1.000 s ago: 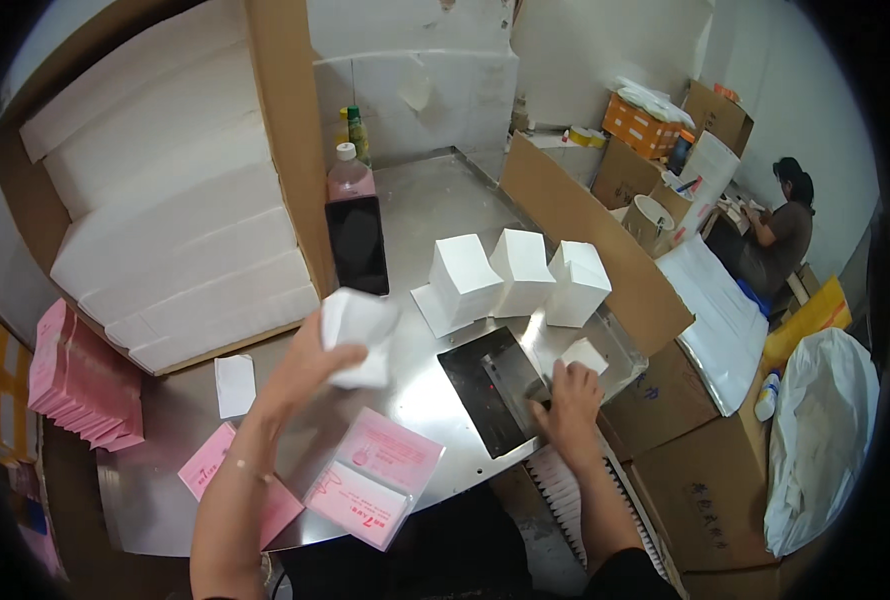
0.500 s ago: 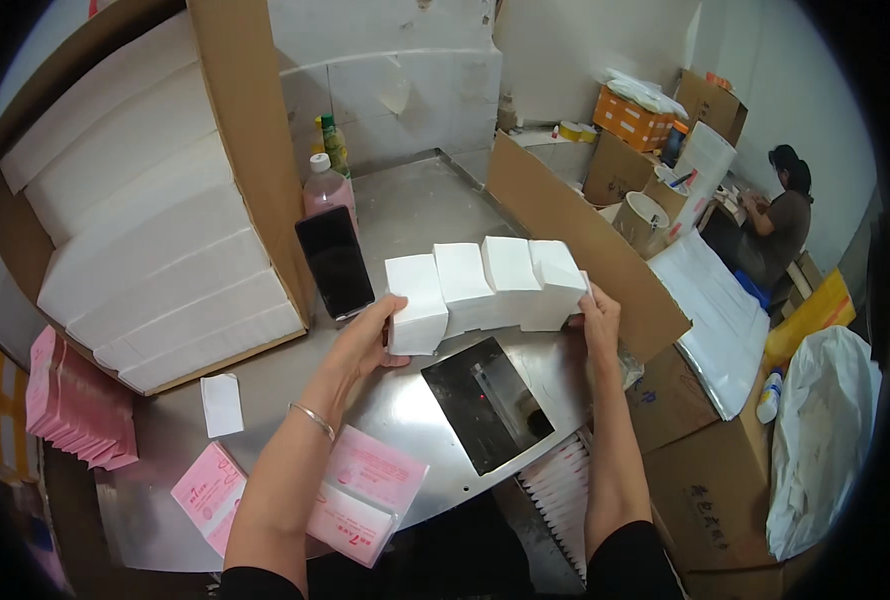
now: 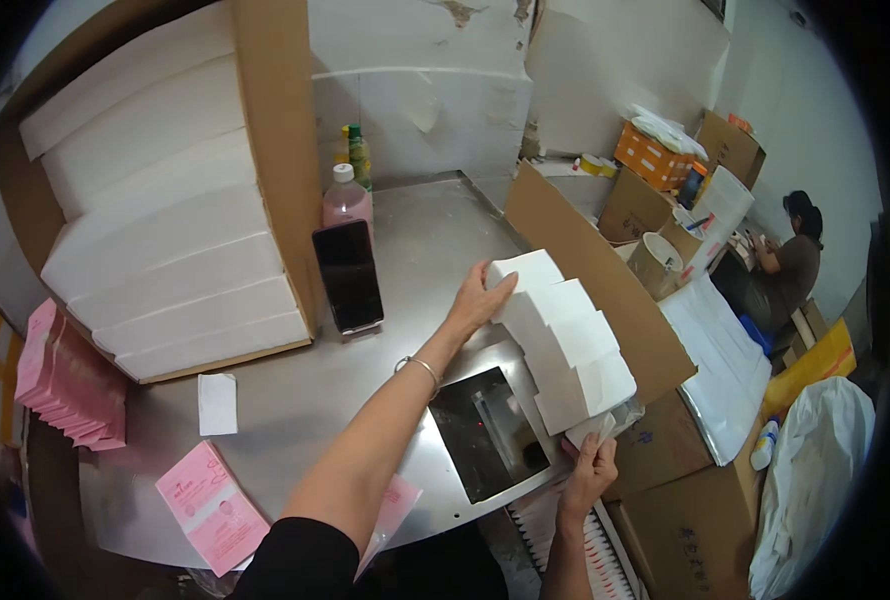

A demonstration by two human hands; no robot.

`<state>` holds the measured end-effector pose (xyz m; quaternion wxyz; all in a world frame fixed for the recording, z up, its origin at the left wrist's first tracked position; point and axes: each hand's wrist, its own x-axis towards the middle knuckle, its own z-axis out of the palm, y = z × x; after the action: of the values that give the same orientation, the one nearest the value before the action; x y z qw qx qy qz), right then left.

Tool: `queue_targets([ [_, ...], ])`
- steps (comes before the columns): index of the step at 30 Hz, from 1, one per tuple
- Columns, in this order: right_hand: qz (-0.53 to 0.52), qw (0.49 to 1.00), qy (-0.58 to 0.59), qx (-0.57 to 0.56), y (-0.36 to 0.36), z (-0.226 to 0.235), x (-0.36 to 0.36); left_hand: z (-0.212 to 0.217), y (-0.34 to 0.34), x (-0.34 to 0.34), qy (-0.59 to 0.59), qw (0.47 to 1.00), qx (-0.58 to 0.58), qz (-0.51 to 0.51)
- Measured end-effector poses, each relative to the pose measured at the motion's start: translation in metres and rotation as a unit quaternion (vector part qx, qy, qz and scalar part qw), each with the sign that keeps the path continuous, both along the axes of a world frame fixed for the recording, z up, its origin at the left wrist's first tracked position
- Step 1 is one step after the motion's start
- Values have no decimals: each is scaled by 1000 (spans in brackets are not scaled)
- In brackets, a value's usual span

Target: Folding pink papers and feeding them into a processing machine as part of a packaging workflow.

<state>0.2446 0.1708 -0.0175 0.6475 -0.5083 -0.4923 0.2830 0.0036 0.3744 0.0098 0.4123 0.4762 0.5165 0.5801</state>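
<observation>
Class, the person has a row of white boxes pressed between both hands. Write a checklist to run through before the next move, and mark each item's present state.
1. Left hand flat against the far end of the row of white boxes: ok.
2. Right hand at the near end of the row: ok, though how firmly it grips, cannot tell.
3. Boxes touching with no gaps: ok.
4. Row clear of the cardboard wall: not ok, it lies right alongside.
5. Row clear of the dark phone: ok.
6. Row lifted off the metal table: cannot tell.
</observation>
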Motion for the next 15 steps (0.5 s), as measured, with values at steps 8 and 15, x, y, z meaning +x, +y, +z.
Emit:
queue_targets([
  [8, 33, 992, -123, -13, 34, -22, 31, 28, -189, -37, 277, 955, -14, -106],
  [15, -153, 980, -128, -2, 28, 42, 121, 6, -335, -190, 609, 718, -139, 306],
])
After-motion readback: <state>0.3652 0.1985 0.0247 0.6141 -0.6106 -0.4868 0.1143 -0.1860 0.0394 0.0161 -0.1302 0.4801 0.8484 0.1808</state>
